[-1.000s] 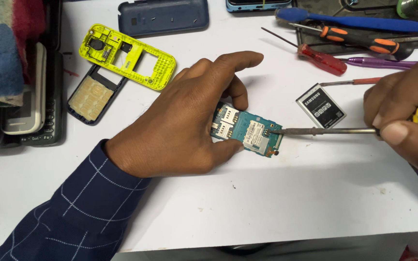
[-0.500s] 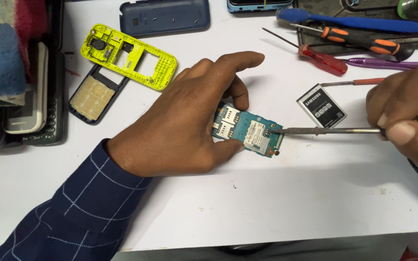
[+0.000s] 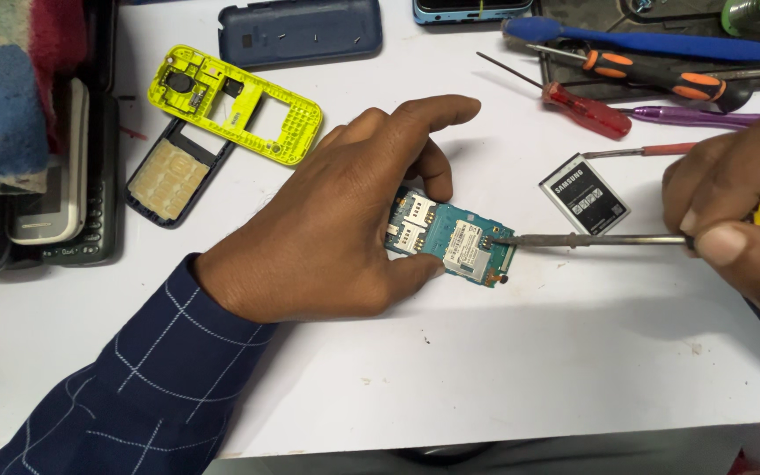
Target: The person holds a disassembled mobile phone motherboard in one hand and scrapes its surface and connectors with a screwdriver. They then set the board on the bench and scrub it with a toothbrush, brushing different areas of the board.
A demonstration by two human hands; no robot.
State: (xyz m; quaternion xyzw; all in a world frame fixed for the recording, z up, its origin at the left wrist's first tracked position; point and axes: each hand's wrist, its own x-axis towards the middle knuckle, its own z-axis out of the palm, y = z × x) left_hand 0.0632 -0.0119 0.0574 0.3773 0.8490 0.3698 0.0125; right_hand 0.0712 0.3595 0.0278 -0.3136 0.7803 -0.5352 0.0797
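Observation:
My left hand (image 3: 336, 220) pins a small green phone circuit board (image 3: 459, 246) against the white table (image 3: 485, 378), thumb and fingers gripping its left end. My right hand (image 3: 741, 211) holds a screwdriver (image 3: 609, 238) with a yellow and blue handle. Its thin metal shaft lies level and its tip rests on the right part of the board. The screwdriver's handle is mostly hidden inside my right fist at the frame's edge.
A yellow phone frame (image 3: 230, 105) and a dark keypad panel (image 3: 173, 171) lie at upper left. A dark blue back cover (image 3: 301, 31) is at the top. A phone battery (image 3: 584, 193) lies right of the board. Several screwdrivers (image 3: 591, 110) lie at upper right. Old phones (image 3: 46, 176) are stacked at left.
Both hands hold nearly the same pose. The screwdriver tip stays on the board; my right hand has shifted very slightly.

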